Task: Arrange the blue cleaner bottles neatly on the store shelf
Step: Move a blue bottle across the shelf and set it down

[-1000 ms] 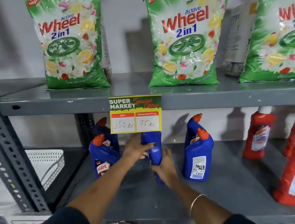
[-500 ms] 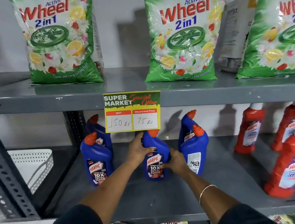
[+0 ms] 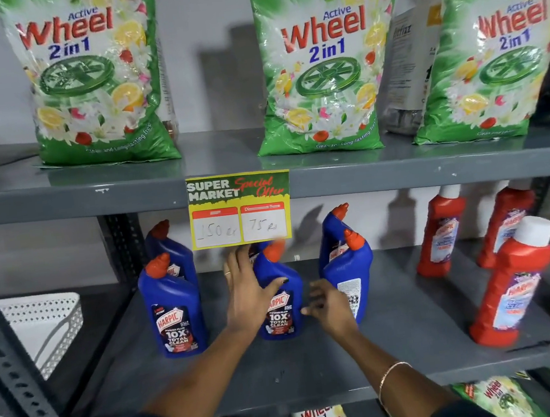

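Several blue Harpic bottles with orange caps stand on the grey middle shelf (image 3: 319, 368). Two stand at the left, a front bottle (image 3: 174, 315) and a rear bottle (image 3: 173, 254). Two more are at the right, a front one (image 3: 355, 278) turned label-back and a rear one (image 3: 333, 232). Between the pairs the middle blue bottle (image 3: 279, 307) stands upright, label forward. My left hand (image 3: 247, 290) holds its left side, thumb across the front and fingers pointing up. My right hand (image 3: 329, 305) hovers just off its right side, fingers loose and holding nothing.
Red Harpic bottles (image 3: 512, 287) fill the right of the shelf. A yellow price tag (image 3: 239, 209) hangs from the upper shelf edge over the middle bottle's cap. Green Wheel detergent bags (image 3: 319, 66) sit above. A white perforated basket (image 3: 43, 324) sits at the far left.
The middle bottle went from tilted in both hands to upright with its label forward. My right hand has come off it and drawn back slightly; my left hand's fingers have straightened.
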Demonstrator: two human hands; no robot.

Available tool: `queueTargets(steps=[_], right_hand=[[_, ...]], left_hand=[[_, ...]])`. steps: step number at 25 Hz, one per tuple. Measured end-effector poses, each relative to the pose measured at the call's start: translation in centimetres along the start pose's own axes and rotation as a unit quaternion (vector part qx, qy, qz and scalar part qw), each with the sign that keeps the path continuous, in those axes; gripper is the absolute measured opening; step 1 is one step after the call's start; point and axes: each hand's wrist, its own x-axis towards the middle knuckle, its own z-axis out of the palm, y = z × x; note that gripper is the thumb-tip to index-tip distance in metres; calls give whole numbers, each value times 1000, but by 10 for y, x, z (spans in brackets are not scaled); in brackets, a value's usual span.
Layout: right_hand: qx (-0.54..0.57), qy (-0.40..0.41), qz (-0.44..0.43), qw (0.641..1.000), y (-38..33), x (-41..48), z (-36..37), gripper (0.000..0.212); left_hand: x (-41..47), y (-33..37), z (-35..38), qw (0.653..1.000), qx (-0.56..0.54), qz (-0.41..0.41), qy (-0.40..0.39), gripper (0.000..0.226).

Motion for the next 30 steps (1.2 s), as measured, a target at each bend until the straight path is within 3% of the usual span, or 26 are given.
queueTargets(steps=[2,5,7,10,13,19,21,23,27,28,30], right_hand=[[-25,115,7,993,9,-7,-22,25],[-87,233,28,968,23,-7,-64,16],[-76,182,53,979,28,6,-87,30],[-48,-8,18,999,42,26,-104,54],[-2,-38,-21,999,65,45,-100,62],[-5,-109,-42,993,56,50,-121,33],[10,-74,-38,997,48,46,-121,25],[28,-37,-33,998,39,32,-115,31],[-10,-53,-37,998,22,1,-88,80],[-13,-28,-31,999,22,0,-81,81],[0,21,4,1000,19,-2,-77,65]], left_hand=[[-8,15,9,991,81,103,34,64],[-11,44,40,981,91,158,-60,49],[-2,58,62,977,71,114,-165,46],[24,61,91,955,97,20,-281,58],[36,62,110,933,125,-10,-338,60],[25,80,117,962,119,-56,-238,45],[22,91,117,974,119,-83,-176,33],[20,104,118,982,107,-117,-101,32],[27,126,116,980,92,-173,-43,50],[29,129,116,979,79,-185,-44,53],[30,130,113,978,69,-186,-69,53]])
